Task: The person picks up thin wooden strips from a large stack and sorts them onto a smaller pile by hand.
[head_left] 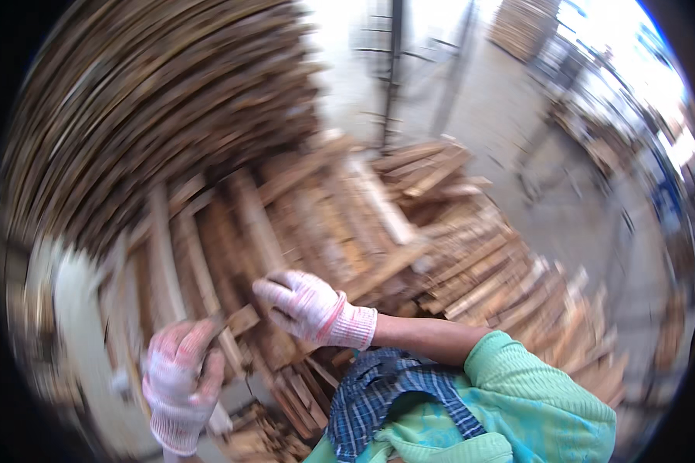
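Head view, tilted and smeared by motion, looks down on a heap of short wooden slats [409, 247] spread over the floor, with a tall stack of longer boards [147, 116] rising behind it on the left. Both hands wear white knitted gloves. Left hand [181, 378] is closed around a small wooden piece [235, 320], whose end pokes up from the fist. Right hand [309, 305] hovers over the heap with fingers curled and loosely parted, holding nothing I can see.

To handle this well, I'd judge a firm grip near the middle of each piece matters, and lifting from the top of the heap so nothing slides.

Blur hides the grain and edges of most slats. Lower parts of the heap are covered by a green sleeve [533, 386] and a checked cloth [378, 393]. Bright glare washes out the far yard.
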Demonstrator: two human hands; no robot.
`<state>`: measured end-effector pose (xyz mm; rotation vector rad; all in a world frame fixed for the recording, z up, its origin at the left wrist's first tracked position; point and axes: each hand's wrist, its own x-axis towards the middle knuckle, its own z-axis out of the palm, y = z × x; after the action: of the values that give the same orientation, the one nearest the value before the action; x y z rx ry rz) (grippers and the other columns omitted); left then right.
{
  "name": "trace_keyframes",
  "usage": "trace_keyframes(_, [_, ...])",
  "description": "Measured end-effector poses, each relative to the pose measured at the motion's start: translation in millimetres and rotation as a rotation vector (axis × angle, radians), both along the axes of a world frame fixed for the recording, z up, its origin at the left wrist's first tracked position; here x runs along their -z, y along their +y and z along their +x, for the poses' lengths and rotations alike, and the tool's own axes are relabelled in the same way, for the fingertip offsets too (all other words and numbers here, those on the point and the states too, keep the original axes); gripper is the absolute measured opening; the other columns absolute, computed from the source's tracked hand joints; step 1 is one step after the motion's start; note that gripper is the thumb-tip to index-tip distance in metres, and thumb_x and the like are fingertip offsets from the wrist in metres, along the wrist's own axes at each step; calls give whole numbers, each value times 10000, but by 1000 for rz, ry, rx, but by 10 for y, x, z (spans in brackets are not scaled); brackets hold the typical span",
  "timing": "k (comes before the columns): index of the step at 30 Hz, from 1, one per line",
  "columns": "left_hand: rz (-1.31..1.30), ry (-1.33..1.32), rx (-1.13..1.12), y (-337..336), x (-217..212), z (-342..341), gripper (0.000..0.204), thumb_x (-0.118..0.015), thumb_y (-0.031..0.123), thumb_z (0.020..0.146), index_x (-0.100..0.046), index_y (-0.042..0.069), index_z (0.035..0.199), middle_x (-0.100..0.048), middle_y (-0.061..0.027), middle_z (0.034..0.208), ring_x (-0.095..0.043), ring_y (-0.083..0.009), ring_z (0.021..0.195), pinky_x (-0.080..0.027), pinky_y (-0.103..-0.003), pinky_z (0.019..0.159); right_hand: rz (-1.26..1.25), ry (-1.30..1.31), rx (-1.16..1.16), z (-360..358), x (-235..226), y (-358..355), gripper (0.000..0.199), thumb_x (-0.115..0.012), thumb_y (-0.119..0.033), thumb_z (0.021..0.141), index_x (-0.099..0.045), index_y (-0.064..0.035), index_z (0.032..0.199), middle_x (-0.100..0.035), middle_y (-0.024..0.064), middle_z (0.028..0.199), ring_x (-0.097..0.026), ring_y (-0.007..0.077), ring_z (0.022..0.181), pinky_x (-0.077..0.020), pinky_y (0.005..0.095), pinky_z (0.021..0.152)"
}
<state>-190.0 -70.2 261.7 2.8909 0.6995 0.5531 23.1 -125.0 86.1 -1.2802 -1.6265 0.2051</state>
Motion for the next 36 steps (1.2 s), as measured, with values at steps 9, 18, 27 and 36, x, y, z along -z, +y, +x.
trace_keyframes(9, [43,261,915,-216,687,2384,525,-774,81,674,-637,84,1181,-640,-117,1099,-603,-358,1044,-488,-476,934,-649,250,871,1346,978,-2401,322,-602,-220,910,-598,-62,1191,-599,222,1054,-615,414,995,-515,489,869])
trace_keyframes(18, [-143,775,1408,-3203,2054,3757,407,-665,287,900,-610,97,1256,-655,-161,1100,-620,-369,1075,-487,-491,951,-1073,616,2004,812,1961,-5926,490,-563,-340,916,-553,-91,1337,-568,268,1231,-585,430,1100,-486,507,954])
trace_keyframes(27, [-364,1210,1726,-5042,2800,3947,480,-593,328,949,-542,124,1380,-619,-194,1210,-591,-404,1164,-477,-504,1001,-1180,1189,2723,-227,2253,-7425,818,-666,-523,876,-328,-187,1541,-426,263,1439,-454,462,1309,-397,560,1068])
trace_keyframes(36, [-1129,1302,1099,-6806,4500,4176,777,-707,332,914,-327,9,1509,-625,-270,1248,-632,-334,1144,-501,-380,971,-554,1093,2672,-295,2861,-7493,966,-672,-620,866,-258,-110,1576,-387,308,1500,-388,518,1367,-369,527,1131])
